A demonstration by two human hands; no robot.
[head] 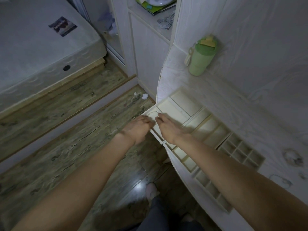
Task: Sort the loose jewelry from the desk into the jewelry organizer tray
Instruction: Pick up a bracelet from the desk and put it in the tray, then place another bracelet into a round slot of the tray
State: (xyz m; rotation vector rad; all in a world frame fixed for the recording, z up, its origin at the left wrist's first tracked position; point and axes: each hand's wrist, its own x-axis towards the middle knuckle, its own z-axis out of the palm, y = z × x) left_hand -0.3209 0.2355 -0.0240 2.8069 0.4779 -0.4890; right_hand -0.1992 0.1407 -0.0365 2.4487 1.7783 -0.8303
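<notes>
While both hands pinch a thin chain (153,112) over the tray's (210,124) far-left compartment, left hand (139,129) and right hand (168,129) stretch it roughly left-right (links too blurred to resolve).

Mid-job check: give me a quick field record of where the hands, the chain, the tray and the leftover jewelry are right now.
left hand: at the tray's left end, pinching one end of the chain
right hand: beside it, fingers on the chain's other end
thin chain: stretched between both hands above a long left-end compartment
organizer tray: cream, on the desk, left corner overhanging the desk edge
small grid compartments: contents too dim to tell
loose jewelry: pieces lie on the desk right of the tray
green bottle: upright behind the tray
</notes>
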